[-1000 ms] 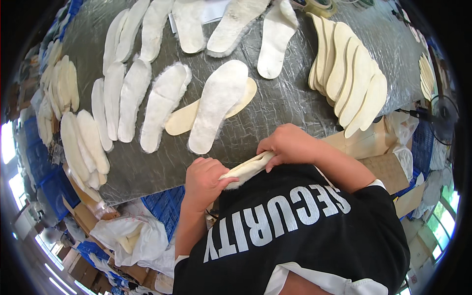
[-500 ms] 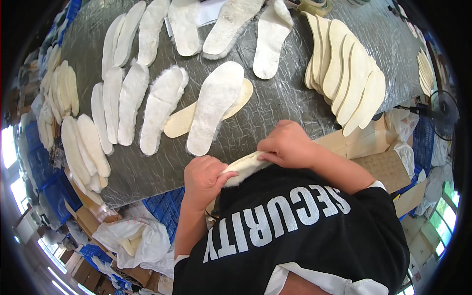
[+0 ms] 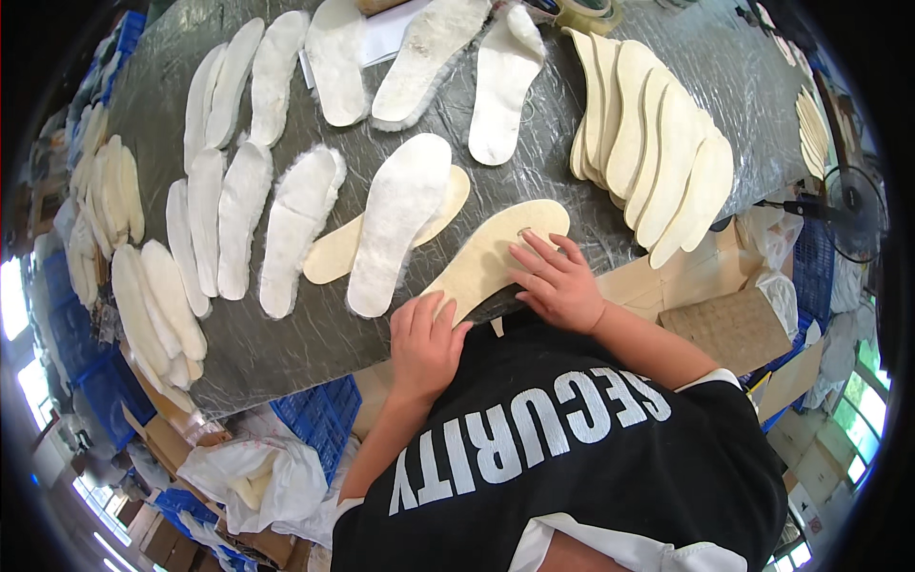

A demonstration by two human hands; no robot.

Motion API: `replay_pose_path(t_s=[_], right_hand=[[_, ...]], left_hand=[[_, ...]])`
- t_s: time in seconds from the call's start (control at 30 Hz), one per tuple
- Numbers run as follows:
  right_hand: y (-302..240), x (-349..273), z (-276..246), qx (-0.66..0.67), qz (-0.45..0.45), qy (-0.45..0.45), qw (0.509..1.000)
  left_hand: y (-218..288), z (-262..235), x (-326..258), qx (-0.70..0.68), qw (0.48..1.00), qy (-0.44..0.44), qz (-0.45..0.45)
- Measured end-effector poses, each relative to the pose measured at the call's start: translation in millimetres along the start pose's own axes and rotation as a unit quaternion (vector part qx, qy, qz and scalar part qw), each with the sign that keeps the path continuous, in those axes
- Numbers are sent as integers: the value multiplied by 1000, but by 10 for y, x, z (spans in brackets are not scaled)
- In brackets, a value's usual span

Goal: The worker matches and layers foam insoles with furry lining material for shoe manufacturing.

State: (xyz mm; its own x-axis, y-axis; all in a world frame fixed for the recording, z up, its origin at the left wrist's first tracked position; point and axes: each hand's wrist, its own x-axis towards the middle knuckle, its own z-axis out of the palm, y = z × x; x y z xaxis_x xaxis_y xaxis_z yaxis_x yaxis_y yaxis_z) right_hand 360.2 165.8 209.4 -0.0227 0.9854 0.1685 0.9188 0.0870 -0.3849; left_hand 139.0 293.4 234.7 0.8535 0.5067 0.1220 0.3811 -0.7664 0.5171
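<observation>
Both grips flat on tan insole (image 3: pixel 496 253).

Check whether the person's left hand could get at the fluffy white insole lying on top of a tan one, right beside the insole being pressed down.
Probably yes. The left hand rests flat on the near end of the tan insole, and the fluffy white insole lies just beyond its fingertips on the table, with nothing between them.

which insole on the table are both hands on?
The bare tan insole at the near table edge, smooth side up with no fleece. The left hand presses its heel end, the right hand its side.
</observation>
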Motion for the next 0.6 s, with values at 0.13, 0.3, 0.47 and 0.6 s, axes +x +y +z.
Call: replay_pose_path(t_s=[0.13,0.3,0.47,0.6], right_hand=[[-120,436,110,24,40,-47,998],[30,591,412,-47,29,-60,997],[44,671,440,-86,79,-139,983],[53,705,430,-77,88,-133,984]], left_hand=[[59,210,205,57,996,-53,-33],[-77,615,55,122,981,-150,-16],[-109,661,73,66,986,-144,-51],[-116,592,123,25,988,-142,-53]])
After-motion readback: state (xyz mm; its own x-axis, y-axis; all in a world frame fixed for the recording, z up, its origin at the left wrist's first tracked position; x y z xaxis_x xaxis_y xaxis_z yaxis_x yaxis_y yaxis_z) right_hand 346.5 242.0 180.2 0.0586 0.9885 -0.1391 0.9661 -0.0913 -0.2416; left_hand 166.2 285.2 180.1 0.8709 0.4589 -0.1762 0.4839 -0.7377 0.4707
